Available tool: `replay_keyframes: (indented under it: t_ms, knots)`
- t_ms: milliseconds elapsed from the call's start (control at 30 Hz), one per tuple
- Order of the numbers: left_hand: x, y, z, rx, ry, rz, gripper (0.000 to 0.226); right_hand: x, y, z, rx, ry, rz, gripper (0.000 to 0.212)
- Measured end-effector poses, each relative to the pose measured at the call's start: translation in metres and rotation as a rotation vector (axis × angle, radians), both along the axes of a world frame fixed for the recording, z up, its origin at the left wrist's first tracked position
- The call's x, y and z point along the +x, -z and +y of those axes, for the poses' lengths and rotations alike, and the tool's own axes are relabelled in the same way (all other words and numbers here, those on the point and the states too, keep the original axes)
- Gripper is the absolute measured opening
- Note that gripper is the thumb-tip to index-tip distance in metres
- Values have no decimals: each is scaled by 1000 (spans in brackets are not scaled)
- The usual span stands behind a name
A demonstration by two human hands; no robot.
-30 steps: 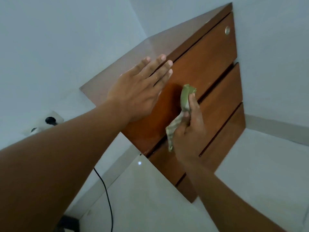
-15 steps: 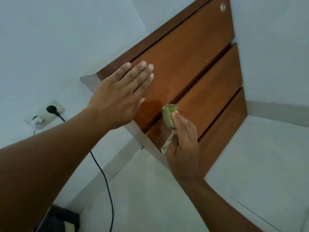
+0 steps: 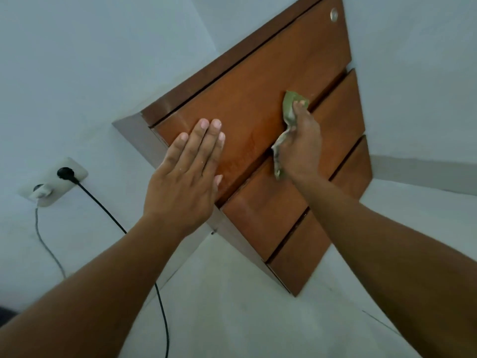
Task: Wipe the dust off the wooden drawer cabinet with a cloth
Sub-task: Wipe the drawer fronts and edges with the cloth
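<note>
1. Wall socket, far left: it carries a black plug, and the cable trails down towards the floor. It plays no part in the work.
2. Left hand: released and holding nothing. The fingers are straight and close together, and the palm lies flat against the left end of the top drawer front. Judged to be a bracing contact.
3. Wooden drawer cabinet: it stands on the floor against the wall and shows three drawer fronts, all of which appear shut. The surface is glossy. Judged stiff and heavy, so it should take firm wiping pressure without giving. The grooves between the fronts are likely dust traps.
4. Cloth: green and bunched into a wad, it sits on the top drawer front near the lower edge, right of centre. A loose tail hangs from the heel of the hand. Judged soft, light and limp. It is best held as a wad inside curled fingers, with the fingertips behind the working face, because a loose hold may slide on the gloss.
5. Right hand: the fingers are curled round the cloth, grasping it and pressing it to the wood.
6. Round lock, top drawer, far right corner: nothing touches it. The cloth could snag on it.
</note>
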State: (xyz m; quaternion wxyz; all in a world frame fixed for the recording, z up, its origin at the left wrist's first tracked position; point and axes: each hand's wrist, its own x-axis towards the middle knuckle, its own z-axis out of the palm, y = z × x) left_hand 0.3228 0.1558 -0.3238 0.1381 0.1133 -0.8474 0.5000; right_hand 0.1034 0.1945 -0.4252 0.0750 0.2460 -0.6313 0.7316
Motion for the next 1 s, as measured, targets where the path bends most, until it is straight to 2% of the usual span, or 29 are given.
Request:
replay_keyframes:
  t_ms: [67,100,200,300,433,600,733,1000]
  knots:
    - [-1,4,-1,8,-12,26,65,-19,-2,14,-6,59,-113,44]
    - [-1,6,0,16,-24,39,65,-18,-3,20,2,84,-95,46]
    - [-4,21,7,74,-65,26,67,10,2,26,-38,42,98,44]
    - [0,51,19,243,-55,-18,69,34,13,24,-34,-29,274,44]
    - [14,89,39,412,-69,-7,70,41,20,30,60,-102,340,46]
    - [4,118,63,580,-153,196,71,37,18,41,134,-151,343,42]
    - [-13,120,74,631,-212,376,75,33,20,48,182,-188,380,42]
    - [-34,104,71,628,-351,455,79,35,26,48,202,-203,367,45]
